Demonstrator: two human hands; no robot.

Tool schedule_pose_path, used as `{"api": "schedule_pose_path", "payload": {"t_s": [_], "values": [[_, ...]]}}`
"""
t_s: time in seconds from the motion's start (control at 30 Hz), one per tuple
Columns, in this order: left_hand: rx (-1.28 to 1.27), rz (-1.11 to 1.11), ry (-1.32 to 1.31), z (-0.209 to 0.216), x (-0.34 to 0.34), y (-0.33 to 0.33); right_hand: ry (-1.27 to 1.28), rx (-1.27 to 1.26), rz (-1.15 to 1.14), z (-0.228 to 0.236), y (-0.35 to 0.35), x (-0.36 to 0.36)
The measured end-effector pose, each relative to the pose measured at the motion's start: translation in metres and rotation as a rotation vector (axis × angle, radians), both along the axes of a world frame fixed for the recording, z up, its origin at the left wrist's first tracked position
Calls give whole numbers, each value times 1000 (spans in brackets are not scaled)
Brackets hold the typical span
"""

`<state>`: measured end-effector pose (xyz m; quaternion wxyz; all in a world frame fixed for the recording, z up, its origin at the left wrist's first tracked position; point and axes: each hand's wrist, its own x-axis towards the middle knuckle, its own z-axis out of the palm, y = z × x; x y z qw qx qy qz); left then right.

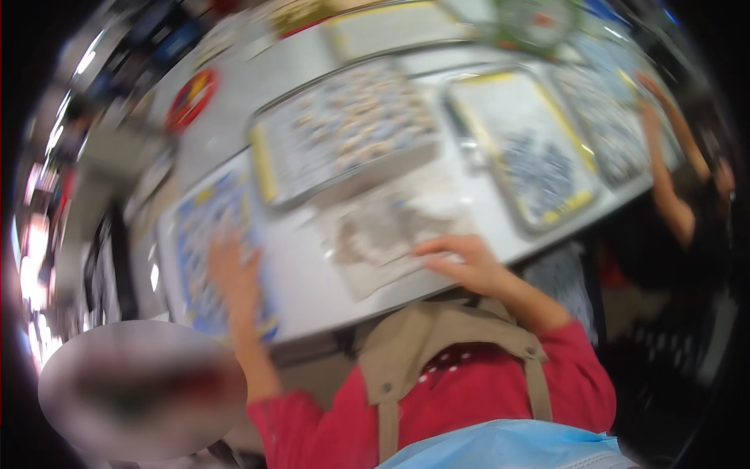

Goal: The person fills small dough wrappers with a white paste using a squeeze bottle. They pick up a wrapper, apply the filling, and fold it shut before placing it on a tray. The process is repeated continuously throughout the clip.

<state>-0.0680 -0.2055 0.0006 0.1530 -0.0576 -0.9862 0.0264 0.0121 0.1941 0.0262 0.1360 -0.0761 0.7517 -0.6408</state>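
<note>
The picture is smeared by motion. My left hand [236, 272] is over a blue tray [269, 301] of small pale pieces at the left of the table. Its fingers look apart, and I make out nothing in them. My right hand [469, 262] is at the near edge of a whitish cloth [363, 283] with grey-brown stains. The thumb and fingers there are bent toward each other in a pinch; a small pale spot shows between them, too blurred to name.
Beyond the cloth stands a large metal tray [283, 160] with many small pale pieces. To its right lies a yellow-edged tray [488, 117] of dark bluish pieces. A red round dish [205, 98] and a green dial scale [539, 23] are farther off. A co-worker's arms [664, 172] reach in from the right.
</note>
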Motion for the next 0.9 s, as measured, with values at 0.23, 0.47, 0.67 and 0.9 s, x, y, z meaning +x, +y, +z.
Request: {"api": "schedule_pose_path", "payload": {"t_s": [0.23, 0.47, 0.67, 0.9], "values": [[102, 380, -335, 12, -40, -43, 118, -37, -5, -1, 7, 6], [17, 24, -50, 42, 10, 50, 120, -93, -261, 2, 33, -33], [20, 65, -73, 9, 40, 29, 299, 313, -441, -11, 80, -130], [-9, 125, 63, -3, 21, -24, 87, 733, -223, -37, 91, -236]]}}
